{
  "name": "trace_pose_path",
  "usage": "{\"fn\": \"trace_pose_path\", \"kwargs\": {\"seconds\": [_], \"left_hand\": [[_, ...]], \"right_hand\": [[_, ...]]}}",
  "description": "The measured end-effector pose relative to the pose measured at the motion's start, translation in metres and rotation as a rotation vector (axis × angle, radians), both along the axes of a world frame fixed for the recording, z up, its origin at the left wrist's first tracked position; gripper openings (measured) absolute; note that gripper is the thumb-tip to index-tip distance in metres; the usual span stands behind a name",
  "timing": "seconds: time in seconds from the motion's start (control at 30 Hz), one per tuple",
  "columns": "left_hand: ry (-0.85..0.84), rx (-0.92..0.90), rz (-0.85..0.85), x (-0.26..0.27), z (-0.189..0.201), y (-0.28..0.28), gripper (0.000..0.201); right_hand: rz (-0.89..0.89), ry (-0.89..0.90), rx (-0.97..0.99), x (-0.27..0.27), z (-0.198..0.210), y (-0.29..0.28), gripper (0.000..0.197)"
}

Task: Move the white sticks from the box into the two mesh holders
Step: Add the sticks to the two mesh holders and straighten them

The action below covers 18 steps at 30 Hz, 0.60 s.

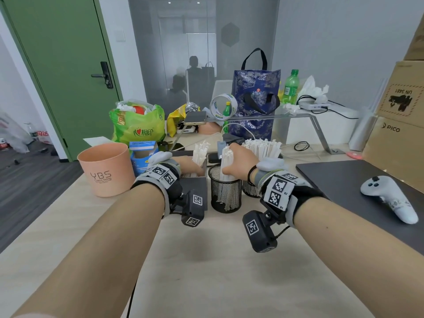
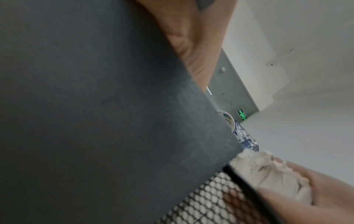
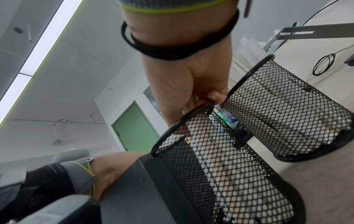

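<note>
Two black mesh holders sit side by side on the table (image 1: pixel 206 260), and the near holder (image 1: pixel 226 191) has a bundle of white sticks (image 1: pixel 227 157) going into it, gripped by the right hand (image 1: pixel 241 161), whose fingers are curled tight round the bunch just above the rim. The far holder (image 1: pixel 250 188) is right beside it, mostly hidden behind the right wrist, with a big batch of white sticks (image 1: pixel 263 146) already standing up in it. The left hand (image 1: pixel 188 165) is reaching down into the dark box (image 1: pixel 195 184) just left of the near holder, where more sticks (image 1: pixel 199 152) poke up, but honestly I can't tell whether it's got hold of any, since the fingers are buried inside the box and the left wrist view is mostly box wall. Off to the left there's a pink cup (image 1: pixel 106 168), and on the right a white game controller (image 1: pixel 390 198) lies on a closed laptop (image 1: pixel 332 175).
</note>
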State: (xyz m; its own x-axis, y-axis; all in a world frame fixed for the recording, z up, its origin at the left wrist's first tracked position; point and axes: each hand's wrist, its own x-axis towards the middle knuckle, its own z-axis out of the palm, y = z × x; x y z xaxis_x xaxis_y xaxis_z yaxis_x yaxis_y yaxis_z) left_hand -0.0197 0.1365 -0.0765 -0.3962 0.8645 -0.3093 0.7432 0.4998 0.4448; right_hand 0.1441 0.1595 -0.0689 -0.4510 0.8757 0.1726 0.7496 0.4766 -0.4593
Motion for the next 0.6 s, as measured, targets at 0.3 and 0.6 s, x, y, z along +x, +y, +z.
{"fn": "trace_pose_path", "kwargs": {"seconds": [0.3,0.6], "left_hand": [[0.029,0.175,0.044,-0.005,0.015,-0.006,0.059],[-0.025,0.357,0.131,-0.007,0.017,-0.013,0.062]], "right_hand": [[0.083,-0.084,-0.033,-0.001,0.009,-0.003,0.075],[0.036,-0.101,0.034,-0.009,0.008,-0.009,0.076]]}}
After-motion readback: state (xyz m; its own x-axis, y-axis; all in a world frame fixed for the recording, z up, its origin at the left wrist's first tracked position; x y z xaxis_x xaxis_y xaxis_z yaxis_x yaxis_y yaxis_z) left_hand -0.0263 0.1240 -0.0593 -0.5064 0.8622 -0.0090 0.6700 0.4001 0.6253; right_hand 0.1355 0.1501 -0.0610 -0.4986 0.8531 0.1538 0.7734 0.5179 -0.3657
